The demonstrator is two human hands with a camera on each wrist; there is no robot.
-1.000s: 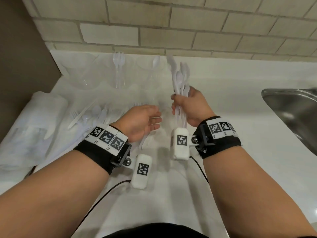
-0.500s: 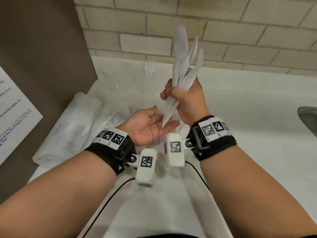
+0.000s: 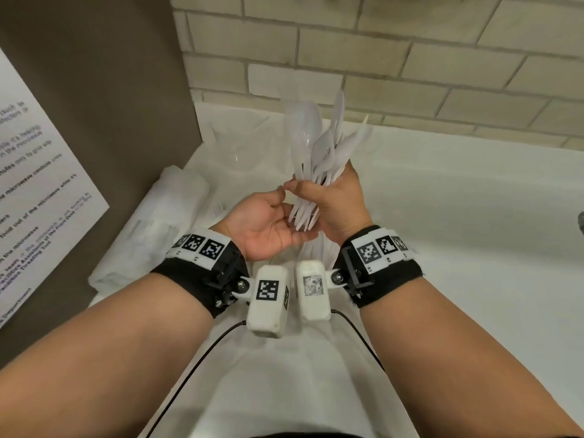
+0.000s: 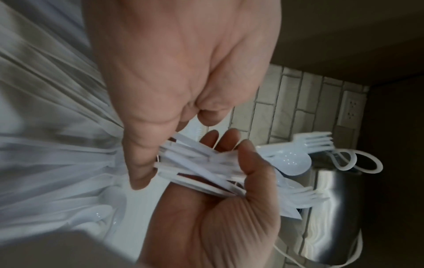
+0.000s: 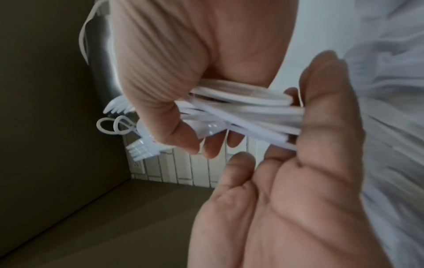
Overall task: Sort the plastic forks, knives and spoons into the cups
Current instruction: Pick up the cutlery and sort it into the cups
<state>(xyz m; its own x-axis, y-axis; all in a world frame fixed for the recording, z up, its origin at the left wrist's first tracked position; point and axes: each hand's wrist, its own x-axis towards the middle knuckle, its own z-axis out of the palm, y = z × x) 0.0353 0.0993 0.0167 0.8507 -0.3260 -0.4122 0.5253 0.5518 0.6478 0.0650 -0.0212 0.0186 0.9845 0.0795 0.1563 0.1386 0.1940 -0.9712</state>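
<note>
Holding a mixed bundle of plastic cutlery (image 3: 319,159) upright, we are gripping it in the right hand (image 3: 331,200), with fingers and thumb curled round the handles about midway along their length. The bundle's long axis is running steeply up and slightly to the right: spoon bowls and fork tines are fanning out above the fist, toward the brick wall (image 3: 410,58), while the handle ends are projecting down and to the left below it.

We are keeping the left hand (image 3: 268,222) palm-up and loosely spread directly under those handle ends. In the left wrist view, its fingers (image 4: 140,163) are touching the handle tips but are not curled round any piece, so it is holding nothing. It is the nearer hand to the free ends, and we judge that the coming move depends on this: one handle can be drawn downward, along the bundle's axis, out of the right fist.

The clear cups (image 3: 240,147) are standing at the back of the white counter (image 3: 474,216), beyond and left of both hands. More cutlery is lying loose on the counter beneath the hands, as the left wrist view shows. We cannot tell which cup is taking which type from here.
</note>
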